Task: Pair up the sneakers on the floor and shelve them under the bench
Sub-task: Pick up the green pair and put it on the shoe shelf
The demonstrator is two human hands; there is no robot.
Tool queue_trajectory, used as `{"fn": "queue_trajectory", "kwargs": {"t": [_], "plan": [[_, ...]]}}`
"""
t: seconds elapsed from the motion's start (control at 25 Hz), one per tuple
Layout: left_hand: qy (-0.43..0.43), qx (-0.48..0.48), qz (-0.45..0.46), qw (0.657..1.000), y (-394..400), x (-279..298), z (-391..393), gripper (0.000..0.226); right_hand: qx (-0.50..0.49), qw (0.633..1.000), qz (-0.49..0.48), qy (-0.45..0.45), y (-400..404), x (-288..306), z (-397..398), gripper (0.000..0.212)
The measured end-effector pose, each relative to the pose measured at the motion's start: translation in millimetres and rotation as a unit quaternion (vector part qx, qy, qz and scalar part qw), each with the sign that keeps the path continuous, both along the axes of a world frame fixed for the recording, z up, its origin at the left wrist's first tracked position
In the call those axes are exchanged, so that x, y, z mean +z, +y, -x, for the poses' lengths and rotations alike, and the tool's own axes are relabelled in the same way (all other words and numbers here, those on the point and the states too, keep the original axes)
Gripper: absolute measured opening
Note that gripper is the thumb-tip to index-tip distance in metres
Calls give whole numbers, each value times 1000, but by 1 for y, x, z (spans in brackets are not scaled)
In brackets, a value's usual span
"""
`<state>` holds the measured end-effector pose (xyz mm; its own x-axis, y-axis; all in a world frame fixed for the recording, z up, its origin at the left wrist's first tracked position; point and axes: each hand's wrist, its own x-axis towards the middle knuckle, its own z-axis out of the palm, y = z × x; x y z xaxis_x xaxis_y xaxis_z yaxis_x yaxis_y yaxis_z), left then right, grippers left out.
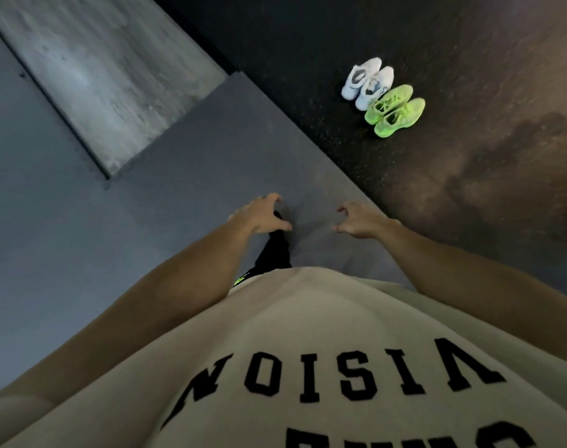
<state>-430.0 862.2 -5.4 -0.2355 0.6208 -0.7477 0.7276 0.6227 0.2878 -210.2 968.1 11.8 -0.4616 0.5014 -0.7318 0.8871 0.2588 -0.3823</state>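
Nearest the head camera is a beige lettered shirt (324,334), with both bare forearms reaching forward over a grey-blue mat (211,150). Left hand (259,215) and right hand (356,221) hover with fingers loosely curled, holding nothing and touching nothing.

Task items: the white sneakers (368,82) and the neon green sneakers (395,109) stand side by side as two matched pairs, the pairs touching, on the dark speckled floor (308,43), well apart from the hands.

Handling, as judged: light, soft mesh uppers, stiffer soles, not fragile. Best hold is at the heel collars, fingers hooked inside, one pair per hand.

Clearance: the mat's straight edge runs diagonally between person and shoes. A pale grey slab (107,76) lies upper left; whether it is the bench cannot be told. Open floor surrounds the shoes.
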Motion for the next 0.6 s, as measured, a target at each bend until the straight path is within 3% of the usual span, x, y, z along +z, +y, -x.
{"fn": "queue_trajectory", "kwargs": {"t": [0.28,0.6], "plan": [[6,-114,-3,993,158,3,122,91,-102,995,17,12,114,14,107,67],[2,-233,18,972,344,6,136,90,-239,970,31,11,238,-8,104,54]]}}
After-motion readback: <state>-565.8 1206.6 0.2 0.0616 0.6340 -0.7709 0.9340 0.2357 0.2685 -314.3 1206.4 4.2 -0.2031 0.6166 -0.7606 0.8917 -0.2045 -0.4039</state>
